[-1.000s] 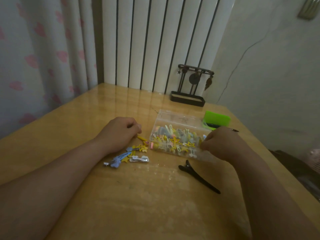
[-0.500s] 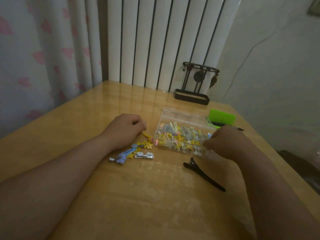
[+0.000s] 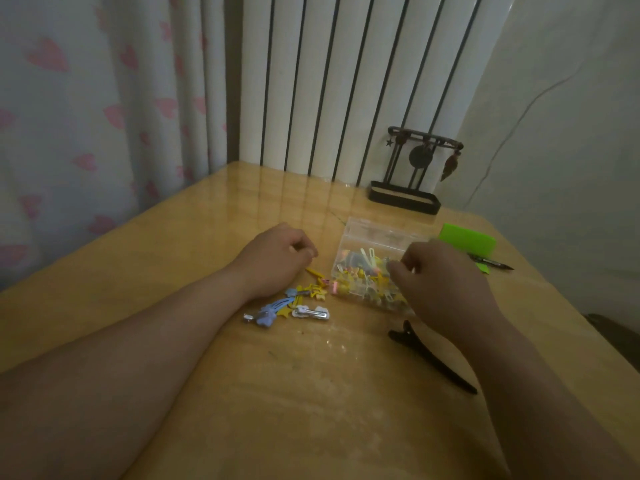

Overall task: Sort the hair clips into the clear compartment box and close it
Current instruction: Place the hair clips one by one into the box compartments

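The box (image 3: 369,232) sits open on the surface (image 3: 311,393), already heaped with small clips. The right hand (image 3: 441,289) hovers over its near half, fingers curled toward the contents; I cannot tell whether they pinch a clip. The left hand (image 3: 275,261) rests knuckles-up beside the box with fingers tucked under. A yellow clip (image 3: 314,272) pokes out from beneath it, but no grip is visible either way. The loose clips (image 3: 291,306) lie just left of the box, and a long black clip (image 3: 429,355) lies apart, nearer the person.

The likely troubles:
- **Sliding:** the box looks light, and a nudge on this glossy surface could push it or tip it.
- **Lid:** the heap may keep it from shutting.
- **Tangling:** a lifted clip could drag others out with it.
- **Black clip:** it seems too long to fit.
- **Compartments:** the pile hides them, so a clip may land in the wrong one.

The box is thin, clear, rigid plastic. The small clips are flat snap shapes in yellow, blue and white, some with stars or flowers. The black clip is slim, tapered and matte. The surface is lacquered wood, shiny and scuffed.
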The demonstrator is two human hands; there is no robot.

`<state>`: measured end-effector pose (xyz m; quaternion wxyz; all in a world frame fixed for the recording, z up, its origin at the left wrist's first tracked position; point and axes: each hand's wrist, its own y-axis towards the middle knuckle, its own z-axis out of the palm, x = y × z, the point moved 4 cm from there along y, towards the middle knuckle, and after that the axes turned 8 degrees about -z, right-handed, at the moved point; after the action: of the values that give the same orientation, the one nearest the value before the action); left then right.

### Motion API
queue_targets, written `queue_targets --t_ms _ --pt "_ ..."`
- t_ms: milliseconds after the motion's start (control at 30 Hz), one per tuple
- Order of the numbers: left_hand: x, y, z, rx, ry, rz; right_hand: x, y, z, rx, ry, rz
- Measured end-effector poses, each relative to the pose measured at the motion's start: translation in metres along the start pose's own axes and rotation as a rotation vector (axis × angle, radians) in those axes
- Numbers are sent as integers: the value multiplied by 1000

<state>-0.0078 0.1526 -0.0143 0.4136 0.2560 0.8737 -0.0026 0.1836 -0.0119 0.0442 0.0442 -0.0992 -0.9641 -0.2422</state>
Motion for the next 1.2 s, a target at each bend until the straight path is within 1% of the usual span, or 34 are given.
queue_targets --t_ms 67,167,467,567,667,800,900,1000,1100,1200 --pt "-1 -2 3 62 53 44 11 -2 3 -5 14 -61" --pt "0 -4 6 111 126 82 17 -3 7 14 45 -91" --pt "-2 -6 2 96 161 94 19 -3 12 -8 93 -86" --pt "2 -5 2 67 97 36 17 -3 14 -23 107 -84" --pt "6 -2 0 -3 -8 -28 18 -4 14 -46 140 -90" --pt "2 -4 -9 -115 -131 -34 21 -6 10 -102 169 -91" --pt "-13 -13 -14 -165 -192 31 24 -7 4 -180 202 -73" --pt "-34 -25 -12 -125 -151 165 29 -8 0 -207 292 -65" --pt "-49 -34 -6 -57 -10 301 35 -8 -1 -153 407 -73" --pt "-58 -41 -1 -34 112 394 40 -9 1 -72 467 -112"
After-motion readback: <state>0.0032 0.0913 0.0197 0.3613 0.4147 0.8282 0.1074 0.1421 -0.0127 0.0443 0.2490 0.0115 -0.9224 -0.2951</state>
